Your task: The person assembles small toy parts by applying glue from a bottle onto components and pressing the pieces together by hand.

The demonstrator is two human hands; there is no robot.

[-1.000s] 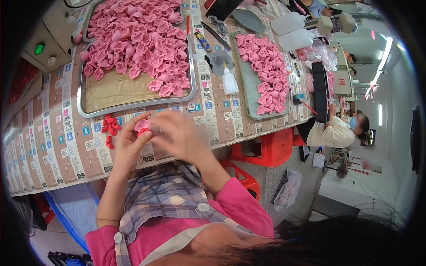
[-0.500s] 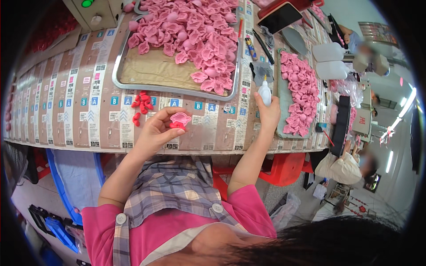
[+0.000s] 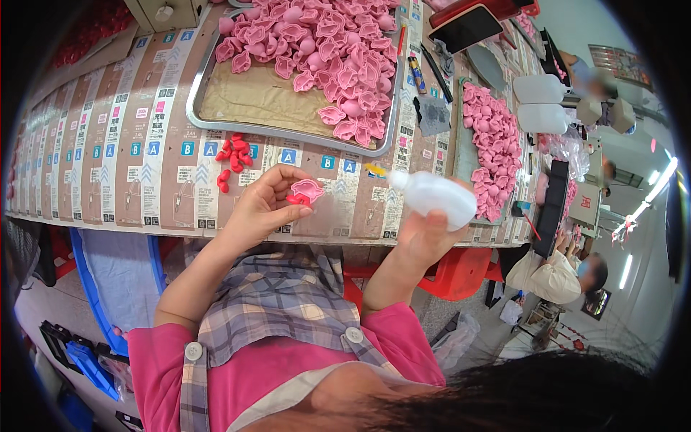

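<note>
Between the thumb and fingers of my left hand (image 3: 260, 205) is a small pink petal-shaped piece (image 3: 309, 189), with a red piece (image 3: 295, 199) against its lower left side. My right hand (image 3: 426, 241) is wrapped round a white squeeze bottle (image 3: 440, 200). The bottle lies tilted in the air above the table, its yellowish nozzle toward the left and apart from the pink piece. Several small red pieces (image 3: 235, 155) lie on the table beyond my left hand. Just past them, a metal tray (image 3: 288, 136) bears a heap of pink pieces (image 3: 345, 54).
On the right stands a second tray with pink pieces (image 3: 491, 151). Between the trays lie a grey cloth (image 3: 433, 115), a dark pen-like tool (image 3: 437, 73) and a yellow-blue tube (image 3: 416, 74). A phone (image 3: 466, 30) and white jugs (image 3: 541, 117) are farther back. Another person (image 3: 551, 277) sits at right.
My right hand has brought the bottle up off the grey cloth, nearer to me, and tipped it from upright to nearly level. My left hand keeps its hold, the pink piece slightly turned.
</note>
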